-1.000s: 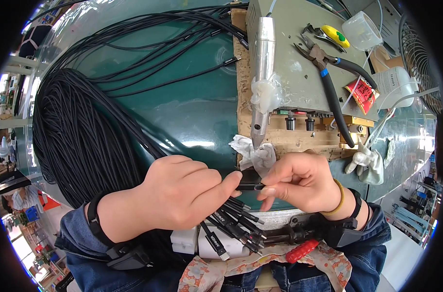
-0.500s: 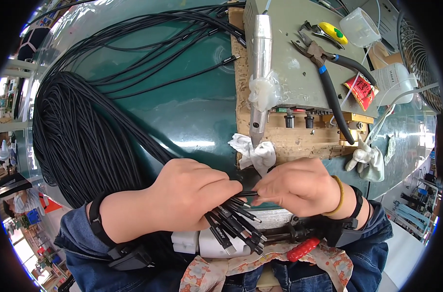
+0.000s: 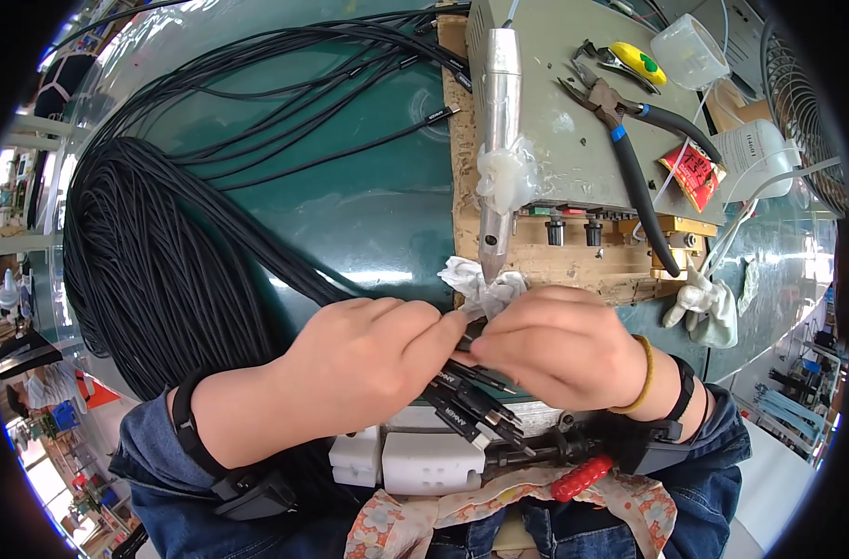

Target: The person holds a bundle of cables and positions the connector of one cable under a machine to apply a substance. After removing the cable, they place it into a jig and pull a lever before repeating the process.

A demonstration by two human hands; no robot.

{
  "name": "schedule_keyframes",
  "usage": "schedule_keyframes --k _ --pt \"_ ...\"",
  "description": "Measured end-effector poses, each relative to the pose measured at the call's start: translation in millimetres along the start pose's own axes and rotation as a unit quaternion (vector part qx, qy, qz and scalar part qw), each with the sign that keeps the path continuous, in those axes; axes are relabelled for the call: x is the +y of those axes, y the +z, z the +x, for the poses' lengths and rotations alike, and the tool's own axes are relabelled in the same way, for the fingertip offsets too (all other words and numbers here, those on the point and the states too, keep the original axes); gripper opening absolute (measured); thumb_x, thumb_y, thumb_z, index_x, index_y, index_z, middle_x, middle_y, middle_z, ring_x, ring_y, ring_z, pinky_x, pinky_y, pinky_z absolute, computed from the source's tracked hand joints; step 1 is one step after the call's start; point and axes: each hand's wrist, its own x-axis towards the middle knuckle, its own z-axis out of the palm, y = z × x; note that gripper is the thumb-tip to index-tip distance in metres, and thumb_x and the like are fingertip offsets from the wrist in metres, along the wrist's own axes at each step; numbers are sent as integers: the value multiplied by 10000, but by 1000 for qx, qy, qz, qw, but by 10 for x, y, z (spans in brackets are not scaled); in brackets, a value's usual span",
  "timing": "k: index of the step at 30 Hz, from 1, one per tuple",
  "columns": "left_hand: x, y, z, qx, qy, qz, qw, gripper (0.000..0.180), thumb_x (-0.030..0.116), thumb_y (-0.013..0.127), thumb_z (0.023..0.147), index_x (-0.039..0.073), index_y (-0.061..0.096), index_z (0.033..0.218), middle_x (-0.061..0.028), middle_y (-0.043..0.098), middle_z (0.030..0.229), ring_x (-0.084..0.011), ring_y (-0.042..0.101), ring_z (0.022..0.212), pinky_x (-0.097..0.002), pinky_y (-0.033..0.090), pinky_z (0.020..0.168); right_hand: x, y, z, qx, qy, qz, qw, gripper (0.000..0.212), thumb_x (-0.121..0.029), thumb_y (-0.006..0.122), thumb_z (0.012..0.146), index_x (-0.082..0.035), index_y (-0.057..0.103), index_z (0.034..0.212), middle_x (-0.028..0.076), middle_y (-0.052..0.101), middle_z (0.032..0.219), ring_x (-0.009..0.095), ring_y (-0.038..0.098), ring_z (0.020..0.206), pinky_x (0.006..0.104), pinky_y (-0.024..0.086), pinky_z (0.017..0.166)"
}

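My left hand (image 3: pixel 369 363) is closed round a bundle of black cables, whose plug ends (image 3: pixel 471 405) fan out below its fingers toward the lower right. The long cable lengths run back to a large looped hank (image 3: pixel 164 279) on the left. My right hand (image 3: pixel 564 349) is pinched on one cable end right beside the left fingertips; the tip itself is mostly hidden by the fingers. Just above the hands, a metal tube with a tapered tip (image 3: pixel 502 102) points down at a crumpled white tissue (image 3: pixel 476 279).
On a grey box (image 3: pixel 555 121) at the upper right lie black-handled pliers (image 3: pixel 620 126), a yellow-handled clipper (image 3: pixel 637 61) and a red packet (image 3: pixel 693 175). A white bottle (image 3: pixel 755 158) stands beside it. Below my hands are white blocks (image 3: pixel 434 463) and a red handle (image 3: pixel 581 478).
Both hands have shifted slightly upward, toward the tissue, carrying the cable ends along. My right hand has come closer to the left fingertips.
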Motion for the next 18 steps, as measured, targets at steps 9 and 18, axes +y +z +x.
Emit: schedule_keyframes --k 9,18 --pt "-16 -31 -62 42 63 -19 997 326 70 644 640 -54 623 941 -104 610 794 -216 616 641 -289 497 544 -43 -3 3 13 93 85 992 182 59 678 695 -8 621 854 95 641 798 253 628 675 324 500 589" --pt "18 -68 -4 -23 9 -40 999 354 56 638 651 -61 614 984 -106 608 792 -208 622 646 -286 508 543 -35 -101 13 -53 102 75 991 164 23 697 732 -4 605 865 99 646 808 229 632 668 305 499 591"
